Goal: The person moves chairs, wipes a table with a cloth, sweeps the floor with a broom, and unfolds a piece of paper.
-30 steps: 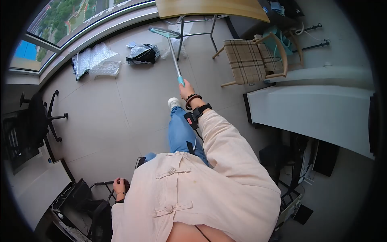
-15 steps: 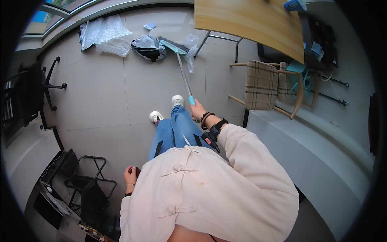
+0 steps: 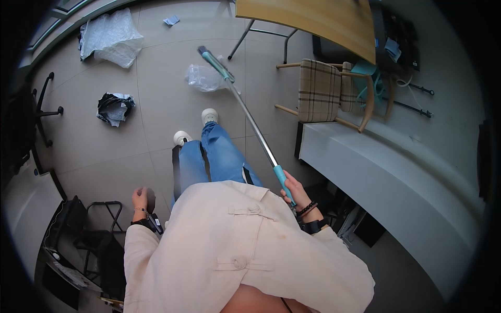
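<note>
My right hand [image 3: 295, 190] is wrapped round the teal grip of a broom [image 3: 252, 121] with a metal pole. The teal broom head [image 3: 218, 65], with grey bristles, is at the far end, against a clear plastic bag [image 3: 203, 79] on the floor. My left hand [image 3: 140, 198] hangs at my side with its fingers curled. A dark shape shows beside it, and I cannot make out whether the hand holds it. A crumpled black-and-silver bag [image 3: 115, 108] lies on the tiles to the left of my feet.
Bubble wrap [image 3: 112, 39] and a small bluish packet [image 3: 171, 20] lie farther off. A wooden table [image 3: 313, 21] and a plaid chair [image 3: 319, 89] stand at the right, by a white cabinet [image 3: 386, 161]. An office chair base [image 3: 47, 111] is at the left.
The broom head has come nearer with the clear bag, and my right hand has drawn back towards my side. The crumpled bag has moved left and nearer, away from the broom.
</note>
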A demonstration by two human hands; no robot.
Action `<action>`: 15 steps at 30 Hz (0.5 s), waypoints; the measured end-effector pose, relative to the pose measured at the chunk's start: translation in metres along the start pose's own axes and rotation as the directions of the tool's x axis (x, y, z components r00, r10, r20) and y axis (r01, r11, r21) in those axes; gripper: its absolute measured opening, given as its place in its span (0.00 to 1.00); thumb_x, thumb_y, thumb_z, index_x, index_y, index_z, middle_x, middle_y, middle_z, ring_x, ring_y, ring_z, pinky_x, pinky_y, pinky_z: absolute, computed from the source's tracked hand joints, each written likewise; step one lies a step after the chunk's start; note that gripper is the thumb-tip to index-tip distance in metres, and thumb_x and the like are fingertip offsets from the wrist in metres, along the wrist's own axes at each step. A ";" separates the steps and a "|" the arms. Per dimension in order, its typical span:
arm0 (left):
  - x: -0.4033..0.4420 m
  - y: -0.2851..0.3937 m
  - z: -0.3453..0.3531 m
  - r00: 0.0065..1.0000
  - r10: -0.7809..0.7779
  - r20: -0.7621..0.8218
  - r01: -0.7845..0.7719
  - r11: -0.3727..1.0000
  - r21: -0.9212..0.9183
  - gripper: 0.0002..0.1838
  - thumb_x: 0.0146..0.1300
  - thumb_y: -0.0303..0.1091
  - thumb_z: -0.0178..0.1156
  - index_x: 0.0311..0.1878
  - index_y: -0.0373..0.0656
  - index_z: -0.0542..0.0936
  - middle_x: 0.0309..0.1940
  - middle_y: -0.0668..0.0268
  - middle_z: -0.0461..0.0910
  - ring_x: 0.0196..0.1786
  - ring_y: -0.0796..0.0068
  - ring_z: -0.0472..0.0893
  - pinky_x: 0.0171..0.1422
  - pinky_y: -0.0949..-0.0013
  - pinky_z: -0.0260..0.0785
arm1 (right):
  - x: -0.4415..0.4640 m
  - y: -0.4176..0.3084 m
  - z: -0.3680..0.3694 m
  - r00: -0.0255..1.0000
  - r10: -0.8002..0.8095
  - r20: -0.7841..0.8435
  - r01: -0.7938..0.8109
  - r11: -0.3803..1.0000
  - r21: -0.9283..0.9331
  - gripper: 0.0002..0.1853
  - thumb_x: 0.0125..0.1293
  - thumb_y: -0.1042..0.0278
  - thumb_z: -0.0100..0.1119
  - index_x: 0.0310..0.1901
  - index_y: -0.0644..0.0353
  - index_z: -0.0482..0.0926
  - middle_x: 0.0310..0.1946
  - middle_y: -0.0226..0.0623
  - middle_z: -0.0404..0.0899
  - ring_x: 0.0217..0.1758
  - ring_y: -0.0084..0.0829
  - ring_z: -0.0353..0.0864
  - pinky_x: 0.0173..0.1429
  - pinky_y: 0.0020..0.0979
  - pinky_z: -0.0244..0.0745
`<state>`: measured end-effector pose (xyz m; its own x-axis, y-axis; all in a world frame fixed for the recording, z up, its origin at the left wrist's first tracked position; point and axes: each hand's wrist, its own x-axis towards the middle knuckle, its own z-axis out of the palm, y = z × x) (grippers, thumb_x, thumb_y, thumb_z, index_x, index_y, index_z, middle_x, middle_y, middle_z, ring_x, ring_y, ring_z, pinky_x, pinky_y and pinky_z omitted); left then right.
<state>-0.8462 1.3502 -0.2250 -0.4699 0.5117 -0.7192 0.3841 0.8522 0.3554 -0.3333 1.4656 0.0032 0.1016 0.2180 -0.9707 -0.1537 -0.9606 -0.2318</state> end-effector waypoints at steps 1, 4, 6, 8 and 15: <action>0.002 -0.003 0.001 1.000 -0.026 0.009 0.026 1.000 -0.001 0.15 0.52 0.37 0.57 0.39 0.36 0.75 0.33 0.62 0.77 0.36 0.73 0.75 0.42 0.72 0.67 | 0.000 0.001 -0.006 1.000 0.001 -0.005 -0.001 1.000 -0.007 0.26 0.63 0.63 0.40 0.63 0.51 0.50 0.19 0.28 0.64 0.16 0.16 0.60 0.15 0.16 0.55; -0.003 -0.008 0.009 0.999 -0.055 -0.001 0.055 0.999 0.000 0.15 0.52 0.36 0.58 0.39 0.36 0.75 0.33 0.62 0.77 0.36 0.74 0.75 0.42 0.72 0.67 | 0.031 -0.007 -0.030 0.986 -0.087 -0.143 0.089 0.996 0.008 0.25 0.63 0.64 0.39 0.62 0.51 0.51 0.19 0.29 0.64 0.16 0.17 0.61 0.15 0.17 0.55; -0.011 -0.014 0.015 0.999 -0.047 0.003 0.048 0.993 -0.104 0.18 0.49 0.41 0.59 0.39 0.38 0.76 0.35 0.55 0.77 0.39 0.64 0.76 0.45 0.67 0.66 | 0.081 -0.034 -0.051 0.987 -0.069 -0.144 0.087 0.988 0.125 0.24 0.63 0.63 0.38 0.61 0.46 0.53 0.16 0.30 0.64 0.12 0.18 0.58 0.16 0.23 0.57; -0.031 -0.001 0.014 1.000 -0.029 -0.004 0.028 0.996 -0.089 0.18 0.49 0.41 0.59 0.39 0.38 0.76 0.34 0.56 0.78 0.38 0.64 0.76 0.44 0.67 0.67 | 0.148 -0.069 -0.065 0.974 -0.083 -0.208 0.089 0.996 0.017 0.25 0.62 0.61 0.38 0.62 0.45 0.51 0.16 0.29 0.64 0.10 0.19 0.57 0.16 0.25 0.57; -0.075 0.028 0.025 0.999 -0.018 -0.034 0.020 0.999 0.045 0.16 0.51 0.38 0.57 0.39 0.37 0.75 0.31 0.59 0.78 0.35 0.69 0.76 0.41 0.70 0.67 | 0.174 -0.045 -0.032 0.986 -0.006 -0.165 -0.040 0.961 -0.275 0.22 0.61 0.64 0.33 0.58 0.49 0.52 0.17 0.32 0.63 0.13 0.21 0.62 0.16 0.27 0.60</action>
<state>-0.7808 1.3328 -0.1762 -0.5036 0.4994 -0.7050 0.4098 0.8565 0.3140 -0.2778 1.5412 -0.1529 0.2635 0.1924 -0.9453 0.1182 -0.9790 -0.1663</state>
